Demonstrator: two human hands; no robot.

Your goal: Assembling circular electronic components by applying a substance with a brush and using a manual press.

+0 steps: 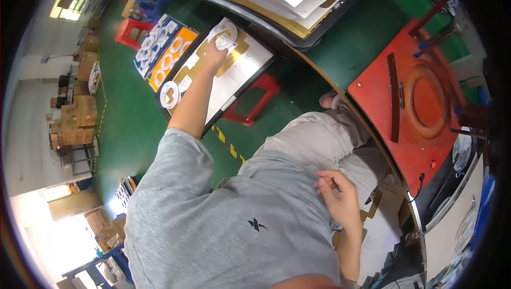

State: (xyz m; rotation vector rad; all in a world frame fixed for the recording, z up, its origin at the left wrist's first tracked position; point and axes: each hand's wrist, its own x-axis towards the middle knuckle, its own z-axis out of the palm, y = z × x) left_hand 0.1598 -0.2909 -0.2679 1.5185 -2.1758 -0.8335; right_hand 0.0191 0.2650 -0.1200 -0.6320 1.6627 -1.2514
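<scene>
From my remote seat, the flat white ring (231, 27) sits at the far corner of the black-rimmed tray (199, 44), where an outward nudge from the left hand (215, 54), grip hidden, might spill it; the right hand (341, 199) curls loosely, visibly holding nothing.

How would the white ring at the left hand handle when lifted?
The white ring looks narrow-banded, so it is probably light for its width. Its round outline could let it roll on edge, but its low, flat shape seems unlikely to tip.
</scene>
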